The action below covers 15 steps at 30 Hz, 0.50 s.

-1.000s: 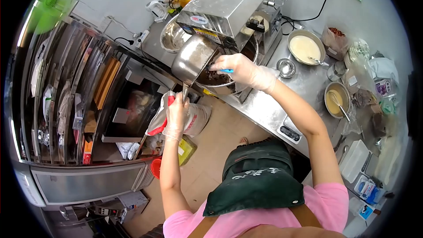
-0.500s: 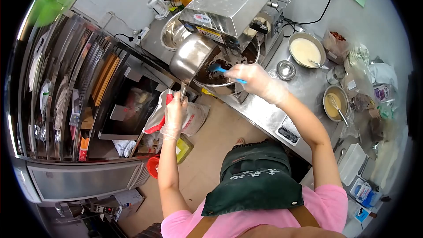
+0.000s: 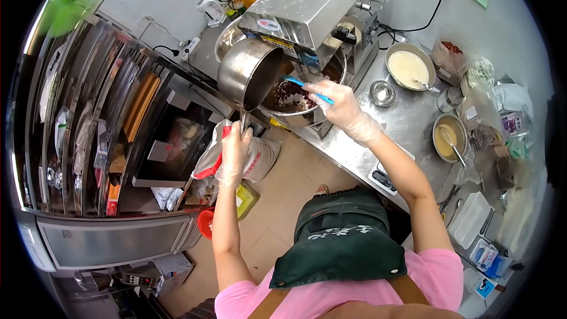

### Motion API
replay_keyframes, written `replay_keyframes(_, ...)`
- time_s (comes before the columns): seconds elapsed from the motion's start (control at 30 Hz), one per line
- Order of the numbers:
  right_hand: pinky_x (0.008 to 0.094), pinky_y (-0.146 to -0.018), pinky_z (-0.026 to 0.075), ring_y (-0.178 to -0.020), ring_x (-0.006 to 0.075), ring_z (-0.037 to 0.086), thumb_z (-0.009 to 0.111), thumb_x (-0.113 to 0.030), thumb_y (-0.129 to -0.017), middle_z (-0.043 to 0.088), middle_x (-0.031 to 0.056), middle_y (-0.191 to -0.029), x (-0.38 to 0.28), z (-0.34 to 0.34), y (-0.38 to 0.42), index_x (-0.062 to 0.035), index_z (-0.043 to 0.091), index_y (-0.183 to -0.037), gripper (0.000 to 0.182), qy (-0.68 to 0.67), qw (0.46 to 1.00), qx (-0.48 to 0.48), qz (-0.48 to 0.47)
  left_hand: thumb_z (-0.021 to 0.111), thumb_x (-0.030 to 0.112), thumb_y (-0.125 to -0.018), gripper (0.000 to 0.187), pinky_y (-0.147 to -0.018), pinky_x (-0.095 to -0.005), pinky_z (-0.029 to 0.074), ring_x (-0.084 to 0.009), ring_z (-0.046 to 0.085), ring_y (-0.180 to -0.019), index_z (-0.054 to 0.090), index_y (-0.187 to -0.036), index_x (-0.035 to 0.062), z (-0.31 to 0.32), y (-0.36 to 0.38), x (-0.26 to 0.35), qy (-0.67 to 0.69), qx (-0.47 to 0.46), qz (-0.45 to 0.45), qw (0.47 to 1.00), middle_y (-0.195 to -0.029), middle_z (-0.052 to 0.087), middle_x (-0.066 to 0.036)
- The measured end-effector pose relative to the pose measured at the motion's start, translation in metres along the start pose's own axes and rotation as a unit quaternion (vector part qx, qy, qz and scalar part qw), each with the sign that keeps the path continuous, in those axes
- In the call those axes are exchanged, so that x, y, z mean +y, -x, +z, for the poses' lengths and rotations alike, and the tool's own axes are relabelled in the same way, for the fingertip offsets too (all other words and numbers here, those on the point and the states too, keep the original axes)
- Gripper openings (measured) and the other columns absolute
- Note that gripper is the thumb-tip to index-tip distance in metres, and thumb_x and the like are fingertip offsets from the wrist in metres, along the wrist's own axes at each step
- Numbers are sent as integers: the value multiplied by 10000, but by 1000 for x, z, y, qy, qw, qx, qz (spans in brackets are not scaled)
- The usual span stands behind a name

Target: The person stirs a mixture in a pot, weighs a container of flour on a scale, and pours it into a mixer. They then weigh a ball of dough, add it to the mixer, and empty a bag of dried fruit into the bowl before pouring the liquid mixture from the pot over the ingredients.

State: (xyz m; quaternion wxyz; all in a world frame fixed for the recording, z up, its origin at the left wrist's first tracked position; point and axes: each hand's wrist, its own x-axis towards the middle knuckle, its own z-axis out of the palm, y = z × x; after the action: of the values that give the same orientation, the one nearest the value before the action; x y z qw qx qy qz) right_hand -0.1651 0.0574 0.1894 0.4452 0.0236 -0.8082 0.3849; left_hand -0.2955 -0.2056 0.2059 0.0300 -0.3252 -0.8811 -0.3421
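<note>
My left hand (image 3: 235,150), in a clear glove, is wrapped round the handle of a steel saucepan (image 3: 242,74). The pan is tilted on its side, its mouth turned right over the edge of a large mixer bowl (image 3: 338,71). Also gloved, my right hand (image 3: 339,106) grips a blue spatula (image 3: 313,91), whose head lies at the pan's mouth and above the bowl. Dark red-brown bits (image 3: 287,95) lie in the mixer bowl. The steel mixer (image 3: 313,0) stands over that bowl and hides part of it.
Right on the steel counter (image 3: 378,124) are a bowl of white liquid (image 3: 409,68), a small steel bowl (image 3: 383,93) and a bowl of yellow mixture with a whisk (image 3: 453,147). A tray rack (image 3: 82,124) stands left. White sacks (image 3: 260,156) are on the floor below.
The saucepan has shifted slightly left and turned, showing more of its inside. My right hand has moved slightly right and down, and the spatula's head is now nearer the pan's mouth.
</note>
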Motion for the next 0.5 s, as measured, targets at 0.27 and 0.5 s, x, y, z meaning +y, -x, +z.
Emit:
replay_keyframes(0.27, 346, -699, 577, -787, 319, 695, 723, -34, -835, 701, 145, -935, -23, 12, 13, -32, 718, -1070, 235, -20, 999, -14, -27, 633, 112, -949, 150, -555, -356, 451, -193, 519, -565, 568, -1034, 8, 10, -2, -1, 91, 30, -56, 994, -673, 545, -124)
replay_keyframes(0.5, 295, -712, 560, -793, 237, 716, 683, -8, -879, 720, 137, -916, -13, 1, 50, 13, 715, -1054, 180, -28, 990, 27, 136, 589, 139, -990, 170, -442, -194, 283, -17, 354, -499, 569, -1133, 51, -17, 10, 10, 375, -11, -187, 908, -676, 445, 66)
